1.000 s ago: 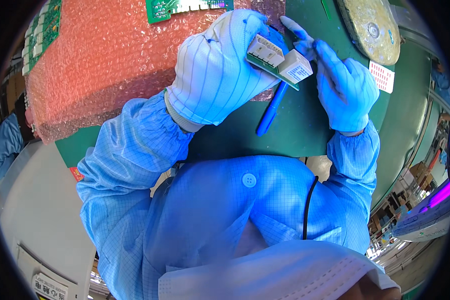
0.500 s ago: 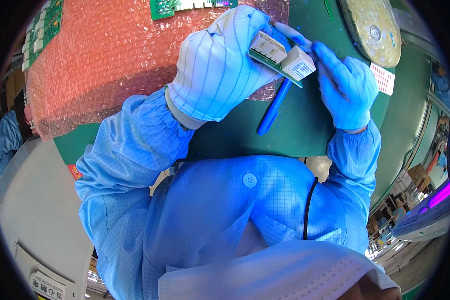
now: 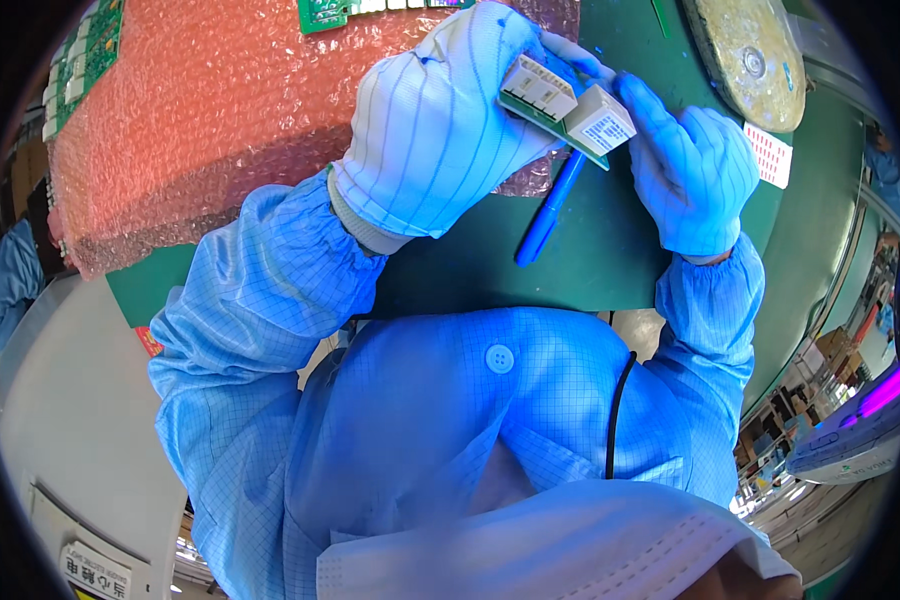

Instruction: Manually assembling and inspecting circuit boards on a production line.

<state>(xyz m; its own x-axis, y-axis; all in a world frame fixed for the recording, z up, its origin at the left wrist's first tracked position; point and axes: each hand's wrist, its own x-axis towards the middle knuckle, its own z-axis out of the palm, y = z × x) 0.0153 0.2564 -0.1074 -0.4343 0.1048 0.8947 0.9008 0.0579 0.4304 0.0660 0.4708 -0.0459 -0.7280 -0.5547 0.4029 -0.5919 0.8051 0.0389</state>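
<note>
Left hand (image 3: 445,125) raised, clamped around circuit board (image 3: 558,130), right hand (image 3: 695,175) half-curled just beside it, its hold unclear

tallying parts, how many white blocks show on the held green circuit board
2. On the green circuit board, one white block is nearer the left hand, the other nearer the right hand. More may be hidden.

Blue coat (image 3: 560,385) front and centre, fine dark grid all over, one round button (image 3: 499,358) showing! Gathered cuffs (image 3: 722,272) meet pale, thin-striped gloves (image 3: 425,140), fingers smudged blue; black cord (image 3: 612,430) down the right, pale dash-marked mask (image 3: 530,540) nearest.
</note>
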